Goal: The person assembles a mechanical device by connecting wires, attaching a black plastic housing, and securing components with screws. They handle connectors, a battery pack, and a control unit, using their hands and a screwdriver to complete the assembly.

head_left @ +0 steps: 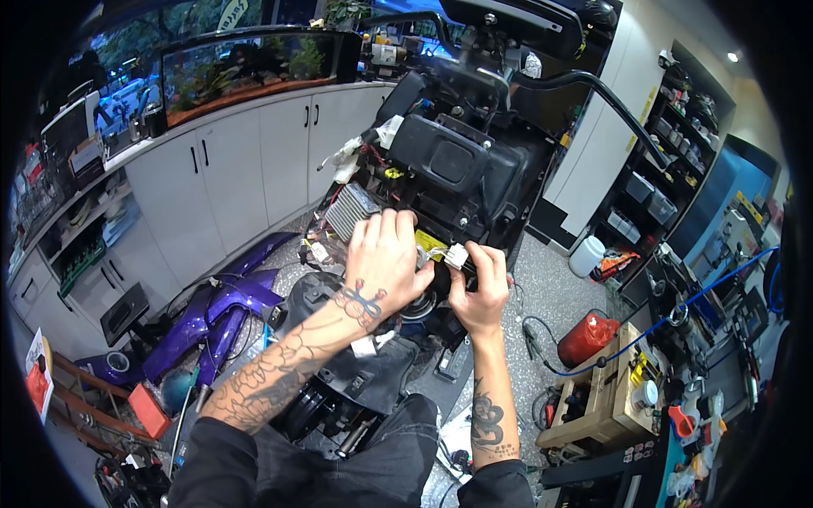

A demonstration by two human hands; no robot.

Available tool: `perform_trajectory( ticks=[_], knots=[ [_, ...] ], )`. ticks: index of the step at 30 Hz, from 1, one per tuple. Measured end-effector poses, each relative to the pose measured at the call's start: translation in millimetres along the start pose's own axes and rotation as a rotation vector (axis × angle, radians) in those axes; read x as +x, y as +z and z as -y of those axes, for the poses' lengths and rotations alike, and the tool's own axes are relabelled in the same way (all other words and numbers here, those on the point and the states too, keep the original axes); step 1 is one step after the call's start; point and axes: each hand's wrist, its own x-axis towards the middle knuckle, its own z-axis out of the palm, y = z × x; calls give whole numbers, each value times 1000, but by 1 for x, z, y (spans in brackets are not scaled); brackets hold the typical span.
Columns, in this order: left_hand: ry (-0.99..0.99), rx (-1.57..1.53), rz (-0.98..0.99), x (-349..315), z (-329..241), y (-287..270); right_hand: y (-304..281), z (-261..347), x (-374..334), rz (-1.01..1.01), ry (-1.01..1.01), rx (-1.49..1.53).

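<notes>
Between the thumb and fingers of my right hand [481, 286] is a white plastic connector [456, 255]. Thin wires [434, 252] run from it toward my left hand [383, 252], whose curled fingers close around them; its fingertips are partly hidden. Both hands are over the partly stripped body of a scooter [440, 157] with its inner parts bare. Just beyond my left hand sits a finned silver metal box [351, 210], and a yellow label [429, 244] shows between the hands.
Black handlebars [584, 78] reach out at the far right. Purple body panels [224, 309] lie on the floor at left, before white cabinets [229, 161] bearing an aquarium [246, 72]. At right are a red container [587, 337], a wooden stand [605, 398] and a blue hose [644, 339].
</notes>
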Motion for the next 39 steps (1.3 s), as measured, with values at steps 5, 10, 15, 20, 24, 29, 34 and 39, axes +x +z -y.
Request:
perform_trajectory(
  ticks=[5,10,15,20,24,29,34,39],
  knots=[
    [-61,-57,-118,-12,4,22,2,-8,-8,-57,-28,-30],
    [-5,-96,-203,-3,13,20,-1,-6,-7,-57,-20,-41],
    [259,123,-281,7,23,22,-1,-4,-7,-38,1,-52],
    [322,80,-240,12,30,21,0,-5,-6,-54,-5,-40],
    [304,103,-231,11,28,21,0,-3,-8,-37,57,26],
    [311,114,-325,14,24,25,1,1,-3,-136,32,-64],
    [290,66,-364,10,27,32,7,1,-7,-154,69,-120],
    [260,7,-366,10,27,35,6,2,-4,-153,79,-121]
  ],
)
